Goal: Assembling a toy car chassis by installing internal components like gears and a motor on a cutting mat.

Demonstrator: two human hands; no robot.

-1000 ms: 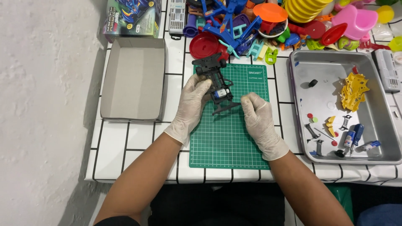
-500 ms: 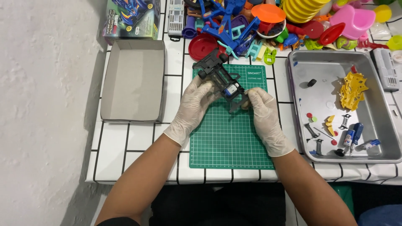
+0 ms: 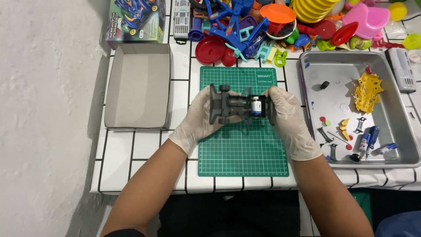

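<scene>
One head camera looks steeply down, close above the white tiled worktop [image 3: 144, 149]; toy clutter lies at twelve o'clock.

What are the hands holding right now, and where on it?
A black toy car chassis, gripped at its ends: left hand on the left end, right hand on the right.

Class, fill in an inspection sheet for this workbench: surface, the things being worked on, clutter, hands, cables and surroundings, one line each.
Surface: white tiled table with a green cutting mat in the middle.
Job's things: black toy car frame, held level above the mat.
Clutter: heap of coloured plastic toys at the far edge; empty cardboard tray; printed box; metal tray holding a yellow part and small tools.
Hands: left hand and right hand, both gloved, each with a grip on one end of the frame.
Cables: nothing seen.
Surroundings: white wall on the left.
</scene>
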